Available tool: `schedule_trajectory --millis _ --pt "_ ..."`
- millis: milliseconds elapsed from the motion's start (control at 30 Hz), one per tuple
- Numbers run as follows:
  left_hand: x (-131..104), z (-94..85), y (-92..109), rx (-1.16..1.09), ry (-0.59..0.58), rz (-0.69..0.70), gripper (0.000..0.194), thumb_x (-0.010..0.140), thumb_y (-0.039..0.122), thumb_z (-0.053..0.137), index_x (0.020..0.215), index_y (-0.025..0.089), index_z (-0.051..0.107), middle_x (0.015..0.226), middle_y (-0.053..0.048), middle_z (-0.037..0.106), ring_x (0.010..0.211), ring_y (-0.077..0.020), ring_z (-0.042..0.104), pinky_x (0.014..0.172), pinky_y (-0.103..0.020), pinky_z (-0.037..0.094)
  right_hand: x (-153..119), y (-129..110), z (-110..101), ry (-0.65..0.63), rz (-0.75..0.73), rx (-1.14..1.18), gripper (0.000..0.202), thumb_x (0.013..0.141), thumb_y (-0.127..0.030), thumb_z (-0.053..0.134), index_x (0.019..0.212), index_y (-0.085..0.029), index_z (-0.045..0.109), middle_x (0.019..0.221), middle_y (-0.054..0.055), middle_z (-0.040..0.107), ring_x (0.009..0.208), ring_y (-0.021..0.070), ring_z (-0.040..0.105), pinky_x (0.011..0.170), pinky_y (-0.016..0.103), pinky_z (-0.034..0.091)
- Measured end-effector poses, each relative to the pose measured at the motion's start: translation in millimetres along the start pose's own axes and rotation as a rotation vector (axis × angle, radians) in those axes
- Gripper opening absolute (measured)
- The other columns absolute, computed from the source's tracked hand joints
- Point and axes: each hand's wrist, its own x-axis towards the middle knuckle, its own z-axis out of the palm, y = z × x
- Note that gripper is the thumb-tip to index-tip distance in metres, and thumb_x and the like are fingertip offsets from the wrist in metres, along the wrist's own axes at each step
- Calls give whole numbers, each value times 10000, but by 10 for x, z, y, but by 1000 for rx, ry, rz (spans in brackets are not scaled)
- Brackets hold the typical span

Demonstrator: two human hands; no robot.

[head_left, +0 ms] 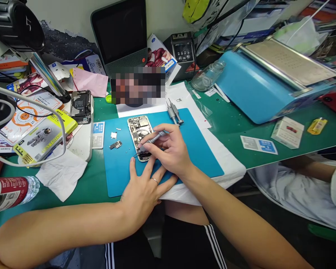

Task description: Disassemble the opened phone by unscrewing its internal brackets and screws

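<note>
White phone (137,125) lies beneath 1 screwdriver (157,138) — in right hand (173,152).

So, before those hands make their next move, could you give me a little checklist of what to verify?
1. Opened, pale-rimmed rectangular phone lies on the flat blue rectangular mat: ok.
2. Slim grey metal tool is gripped in the right hand: ok.
3. The tool's tip is properly seated: cannot tell, too small.
4. Left hand presses firmly on the phone: cannot tell; it is spread at the phone's near end.
5. Small flat silver piece and small dark flat piece lie apart from the phone: ok.
</note>
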Motion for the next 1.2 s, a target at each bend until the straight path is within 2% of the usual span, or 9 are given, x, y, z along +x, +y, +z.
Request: schedule_trajectory --millis 300,533,867,1033,1200 --pt "-10 34 27 27 9 -9 796 969 379 664 1647 433 249 1733 -2 255 1590 -405 209 1136 -761 419 7 -16 1 89 -10 6 391 903 -278 761 1164 -275 469 926 -20 746 817 136 768 694 271 678" --pt "-29 28 53 28 -7 -27 860 946 370 695 1654 440 212 1747 8 210 1599 -412 188 1134 -765 420 10 -19 -9 88 -17 -12 381 907 -286 755 1161 -280 472 923 -21 742 808 137 763 693 279 681" --pt "-42 57 72 23 -12 -50 856 960 385 685 1653 456 187 1752 34 165 1595 -394 218 1132 -774 418 8 -24 -15 74 -25 -24 376 917 -281 746 1170 -278 468 931 -14 740 823 142 769 692 277 676" --pt "-57 -1 73 37 -55 -38 896 957 376 671 1669 416 128 1758 13 128 1601 -402 199 1120 -788 417 9 -24 -18 73 -30 -32 370 918 -278 743 1167 -280 468 927 -19 738 826 146 766 689 287 671" --pt "-60 -75 70 28 -97 -31 821 994 349 597 1665 423 130 1757 28 134 1606 -385 202 1131 -774 418 4 -37 -11 94 -35 -25 375 916 -282 746 1156 -283 458 913 -20 732 807 143 759 687 288 674"
